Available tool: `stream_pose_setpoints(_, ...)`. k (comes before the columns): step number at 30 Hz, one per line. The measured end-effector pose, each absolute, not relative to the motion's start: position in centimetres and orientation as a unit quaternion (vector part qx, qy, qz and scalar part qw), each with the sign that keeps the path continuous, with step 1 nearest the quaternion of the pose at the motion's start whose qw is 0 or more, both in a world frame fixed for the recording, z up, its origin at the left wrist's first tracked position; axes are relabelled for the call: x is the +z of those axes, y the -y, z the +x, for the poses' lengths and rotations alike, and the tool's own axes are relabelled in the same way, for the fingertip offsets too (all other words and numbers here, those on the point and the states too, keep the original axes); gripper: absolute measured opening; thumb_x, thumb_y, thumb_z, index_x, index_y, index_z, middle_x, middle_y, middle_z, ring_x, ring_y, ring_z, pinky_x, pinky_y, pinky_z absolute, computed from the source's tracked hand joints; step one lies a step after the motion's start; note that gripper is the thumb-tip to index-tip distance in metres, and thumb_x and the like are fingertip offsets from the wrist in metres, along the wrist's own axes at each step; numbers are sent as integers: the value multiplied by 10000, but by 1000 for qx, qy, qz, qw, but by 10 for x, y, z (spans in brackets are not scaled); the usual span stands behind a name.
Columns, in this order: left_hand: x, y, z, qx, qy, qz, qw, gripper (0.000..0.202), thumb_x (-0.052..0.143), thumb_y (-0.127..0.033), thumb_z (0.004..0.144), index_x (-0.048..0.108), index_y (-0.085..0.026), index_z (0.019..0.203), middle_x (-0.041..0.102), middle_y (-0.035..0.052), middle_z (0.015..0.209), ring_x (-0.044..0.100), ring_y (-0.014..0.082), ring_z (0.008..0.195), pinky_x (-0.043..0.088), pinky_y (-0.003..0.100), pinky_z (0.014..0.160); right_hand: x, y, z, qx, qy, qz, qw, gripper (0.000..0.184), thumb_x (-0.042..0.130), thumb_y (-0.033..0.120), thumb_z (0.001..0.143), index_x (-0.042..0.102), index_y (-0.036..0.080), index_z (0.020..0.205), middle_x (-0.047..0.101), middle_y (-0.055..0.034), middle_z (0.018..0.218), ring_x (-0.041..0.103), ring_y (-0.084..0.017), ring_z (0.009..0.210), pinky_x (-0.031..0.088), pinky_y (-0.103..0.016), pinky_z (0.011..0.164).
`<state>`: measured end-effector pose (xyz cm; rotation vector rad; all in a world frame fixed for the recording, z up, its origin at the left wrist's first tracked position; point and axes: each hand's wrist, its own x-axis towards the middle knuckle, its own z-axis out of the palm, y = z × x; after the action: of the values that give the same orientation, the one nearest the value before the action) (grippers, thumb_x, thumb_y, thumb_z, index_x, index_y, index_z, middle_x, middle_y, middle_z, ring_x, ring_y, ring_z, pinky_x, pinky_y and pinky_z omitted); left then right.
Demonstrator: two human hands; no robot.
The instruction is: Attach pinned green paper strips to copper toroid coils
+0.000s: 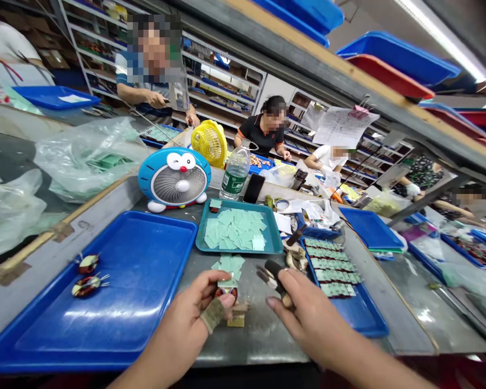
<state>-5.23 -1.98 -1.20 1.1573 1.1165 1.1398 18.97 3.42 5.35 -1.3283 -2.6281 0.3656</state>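
Observation:
My left hand [194, 319] is closed around a small wound coil [225, 292] with a pale green square card on top of it, held just above the grey bench. Tape wraps my left thumb. My right hand [303, 308] grips a dark-handled tool [273, 275], its tip pointing left toward the coil. A little heap of green cards [229, 263] lies just beyond my hands. Two finished coils [88, 274] rest at the left of a large blue tray [146, 281].
A teal tray [267, 246] holds many green cards. A blue tray [364, 319] on the right carries rows of carded parts. A cartoon desk fan [174, 178], a yellow fan [209, 141], a water bottle [235, 172] and plastic bags stand behind. Other people work farther along.

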Motion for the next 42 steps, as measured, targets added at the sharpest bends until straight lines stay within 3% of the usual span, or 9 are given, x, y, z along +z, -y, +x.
stream_pose_setpoints(3, -9, 19, -55, 515, -374, 392, 664, 428, 674, -456, 976, 558, -241, 1327, 668, 27, 984, 628, 138, 823, 493, 282, 814, 11, -14, 185, 295, 794, -490, 206, 215, 539, 388, 1015, 579, 190, 1088, 647, -58, 919, 614, -212, 829, 506, -322, 761)
stream_pose_setpoints(8, -2, 20, -59, 544, -220, 217, 780, 569, 712, -378, 962, 515, -280, 1487, 718, 81, 1023, 563, 86, 677, 444, 243, 693, -43, 14, 173, 495, 647, -484, 318, 483, 560, 503, 1004, 544, 164, 1347, 693, -129, 1232, 673, -259, 1105, 523, -344, 974)
stream_pose_setpoints(17, -5, 19, -53, 559, -146, 196, 793, 508, 687, -340, 968, 584, -289, 1463, 742, 82, 957, 507, 58, 568, 429, 261, 673, -53, 22, 198, 482, 628, -512, 333, 438, 630, 535, 958, 658, 165, 1190, 736, -75, 948, 700, -220, 827, 565, -268, 764)
stream_pose_setpoints(21, -6, 19, -46, 554, -195, 220, 779, 601, 693, -379, 962, 500, -258, 1519, 725, 72, 965, 611, 129, 757, 452, 271, 773, -46, 24, 185, 448, 632, -504, 381, 346, 626, 451, 973, 626, 182, 1191, 721, -82, 1015, 701, -224, 905, 562, -295, 833)
stream_pose_setpoints(27, 0, 22, -23, 475, -382, 346, 713, 687, 645, -452, 990, 309, -339, 1579, 683, 44, 1183, 621, 208, 1141, 386, 346, 1065, -28, 7, 161, 338, 724, -380, 466, 617, 747, 235, 846, 510, 284, 1413, 625, -94, 1347, 623, -276, 1220, 499, -429, 1039)
stream_pose_setpoints(33, -13, 36, -27, 418, -479, 480, 605, 727, 571, -572, 989, 247, -358, 1603, 669, 89, 1248, 635, 300, 1197, 477, 444, 1035, -31, 8, 151, 646, 479, -345, 484, 491, 756, 310, 905, 542, 254, 1343, 737, -62, 1200, 726, -231, 1055, 565, -371, 948)
stream_pose_setpoints(36, -27, 36, -35, 398, -537, 630, 396, 769, 762, -482, 876, 396, -399, 1547, 589, 101, 1388, 601, 322, 1233, 511, 425, 1010, -35, 11, 148, 708, 385, -338, 486, 537, 836, 326, 844, 570, 245, 1302, 738, -55, 1221, 721, -223, 1070, 545, -356, 978)
stream_pose_setpoints(38, -34, 29, -37, 378, -523, 720, 256, 566, 769, -355, 884, 576, -386, 1416, 603, 100, 1354, 580, 322, 1239, 485, 424, 1029, -39, 10, 149, 718, 373, -333, 484, 549, 854, 353, 823, 586, 244, 1290, 738, -49, 1221, 713, -218, 1080, 534, -348, 988)
stream_pose_setpoints(42, -41, 7, -31, 353, -476, 772, 232, 216, 653, -278, 968, 683, -279, 1182, 697, 91, 1130, 608, 286, 1128, 470, 406, 975, -54, 4, 173, 677, 419, -423, 434, 481, 765, 487, 890, 613, 205, 1250, 736, -73, 1191, 701, -227, 1076, 521, -358, 988)
